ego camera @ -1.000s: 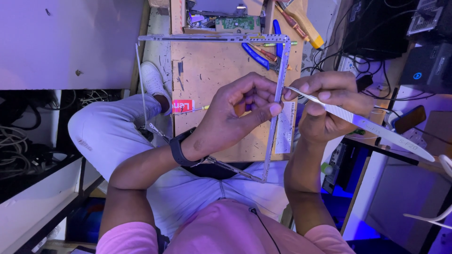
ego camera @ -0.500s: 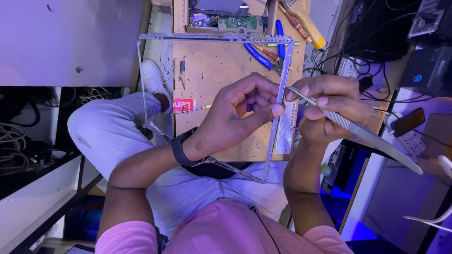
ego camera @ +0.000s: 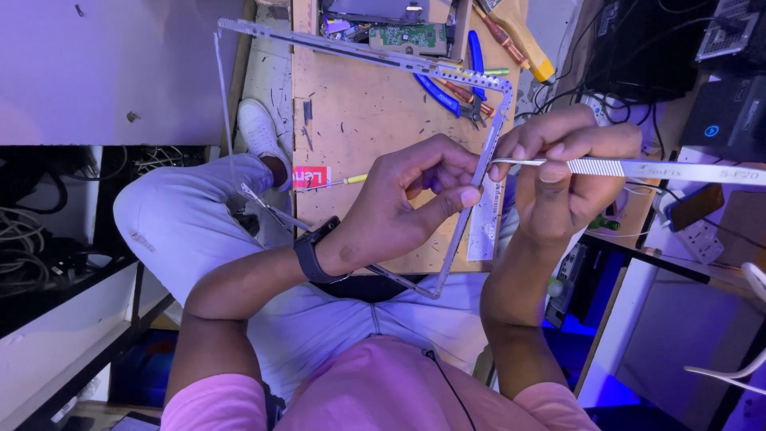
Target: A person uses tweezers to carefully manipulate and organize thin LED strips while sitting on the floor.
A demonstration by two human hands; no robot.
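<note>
Head view only here, so one angle to go on. Left hand (ego camera: 407,211) is curled, thumb and fingertips pinching the right-hand rail of a thin metal frame (ego camera: 471,215), roughly at picture centre. That frame is a big bent rectangle: its top bar runs across at 12 o'clock, its right rail comes down through both hands, and its lower corner sits over the lap at about 6 o'clock. A dark smartwatch (ego camera: 313,254) is on the left wrist.

Right hand (ego camera: 566,179), at 3 o'clock of the left one, is closed around silver tweezers (ego camera: 638,168), fingers pressed together on them. The tweezer tip touches the frame rail right beside the left thumb.

Behind all that is a scuffed wooden table (ego camera: 359,120) with blue-handled pliers (ego camera: 459,76) and a green circuit board (ego camera: 411,36) up at 12 o'clock, plus a small yellow-tipped screwdriver (ego camera: 331,179) just left of the left hand.
</note>
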